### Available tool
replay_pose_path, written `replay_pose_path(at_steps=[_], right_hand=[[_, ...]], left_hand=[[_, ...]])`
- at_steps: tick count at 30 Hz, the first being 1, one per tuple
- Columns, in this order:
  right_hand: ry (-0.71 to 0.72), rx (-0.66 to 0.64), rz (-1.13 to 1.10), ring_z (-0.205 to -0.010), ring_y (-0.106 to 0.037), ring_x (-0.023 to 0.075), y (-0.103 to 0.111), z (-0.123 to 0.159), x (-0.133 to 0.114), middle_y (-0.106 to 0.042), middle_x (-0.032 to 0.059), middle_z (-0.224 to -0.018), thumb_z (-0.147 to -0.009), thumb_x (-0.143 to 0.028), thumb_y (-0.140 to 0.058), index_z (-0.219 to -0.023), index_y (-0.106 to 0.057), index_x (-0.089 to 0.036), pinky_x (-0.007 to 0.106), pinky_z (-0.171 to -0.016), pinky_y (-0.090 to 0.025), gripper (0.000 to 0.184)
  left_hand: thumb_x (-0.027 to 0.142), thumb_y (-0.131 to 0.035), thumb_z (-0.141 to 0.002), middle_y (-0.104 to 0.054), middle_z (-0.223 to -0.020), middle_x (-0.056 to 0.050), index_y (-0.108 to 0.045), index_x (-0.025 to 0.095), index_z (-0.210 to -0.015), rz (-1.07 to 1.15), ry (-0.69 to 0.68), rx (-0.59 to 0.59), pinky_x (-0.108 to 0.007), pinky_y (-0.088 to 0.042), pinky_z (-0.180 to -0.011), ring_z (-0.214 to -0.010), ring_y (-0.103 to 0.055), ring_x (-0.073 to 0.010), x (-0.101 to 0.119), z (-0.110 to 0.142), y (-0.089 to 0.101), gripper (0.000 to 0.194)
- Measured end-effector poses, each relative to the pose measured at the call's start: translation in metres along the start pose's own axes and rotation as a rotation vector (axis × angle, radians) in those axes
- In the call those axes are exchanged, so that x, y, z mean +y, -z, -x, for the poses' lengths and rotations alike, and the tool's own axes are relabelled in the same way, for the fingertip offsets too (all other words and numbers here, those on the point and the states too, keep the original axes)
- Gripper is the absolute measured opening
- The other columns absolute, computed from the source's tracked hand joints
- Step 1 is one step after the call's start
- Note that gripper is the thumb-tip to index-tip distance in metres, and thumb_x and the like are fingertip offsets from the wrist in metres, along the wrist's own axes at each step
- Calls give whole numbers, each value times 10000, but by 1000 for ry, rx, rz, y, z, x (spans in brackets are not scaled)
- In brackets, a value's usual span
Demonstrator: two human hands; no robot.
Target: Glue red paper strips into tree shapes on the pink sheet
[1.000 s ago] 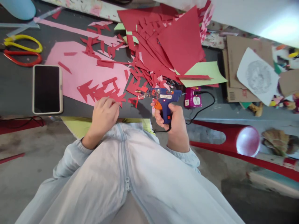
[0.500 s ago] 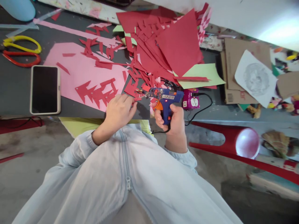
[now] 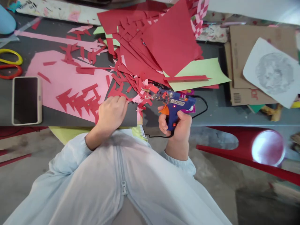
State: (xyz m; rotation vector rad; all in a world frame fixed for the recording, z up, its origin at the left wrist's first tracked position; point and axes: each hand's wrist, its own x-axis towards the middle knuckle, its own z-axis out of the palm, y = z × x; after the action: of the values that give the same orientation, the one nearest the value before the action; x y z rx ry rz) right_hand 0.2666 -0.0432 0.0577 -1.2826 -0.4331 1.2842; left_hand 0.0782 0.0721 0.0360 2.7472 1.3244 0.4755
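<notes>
Left hand [image 3: 112, 113] back-up, fingers bent and bunched, pointing forward and toward right; fingertips mostly hidden, pinch unclear. Left wrist [image 3: 95, 137] bare, forearm slanting in from lower left under sleeve [image 3: 67, 154]. Right hand [image 3: 179, 126] closed in firm grip, fingers [image 3: 163, 122] curled on left side, thumb [image 3: 184, 116] opposing on right. Right wrist [image 3: 178, 150] bare above sleeve cuff [image 3: 181, 165], in line with hand. Hands apart, roughly level, before torso [image 3: 98, 184].
</notes>
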Motion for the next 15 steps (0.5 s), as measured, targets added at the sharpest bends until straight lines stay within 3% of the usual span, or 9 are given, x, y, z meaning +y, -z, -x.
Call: replay_pose_path(at_steps=[7, 10, 15], right_hand=[[-40, -40, -51, -262, -275, 81, 28, -11, 4, -480, -62, -430, -777, -593, -553, -917, -673, -198, 219, -276, -151, 437], [-73, -37, -39, -278, -299, 79, 32, -13, 4, -507, -48, -450, -781, -577, -554, -914, -685, -191, 223, -285, -179, 429], [-99, -65, -62, -299, -328, 80, 37, -18, 3, -534, -40, -464, -795, -534, -589, -919, -708, -193, 215, -288, -217, 382]], left_hand=[[421, -519, -1013, -715, -734, -46, -681, 177, -769, 35, -175, -36, -290, -384, -589, -687, -630, -167, 20, -7, -11, 381], [492, -526, -998, -684, -658, -28, -659, 188, -702, 20, -198, -70, -291, -364, -554, -641, -618, -159, 21, -13, -9, 445], [456, -538, -996, -668, -638, -17, -653, 201, -673, -18, -176, -137, -285, -358, -530, -616, -613, -156, 14, -28, 0, 428]])
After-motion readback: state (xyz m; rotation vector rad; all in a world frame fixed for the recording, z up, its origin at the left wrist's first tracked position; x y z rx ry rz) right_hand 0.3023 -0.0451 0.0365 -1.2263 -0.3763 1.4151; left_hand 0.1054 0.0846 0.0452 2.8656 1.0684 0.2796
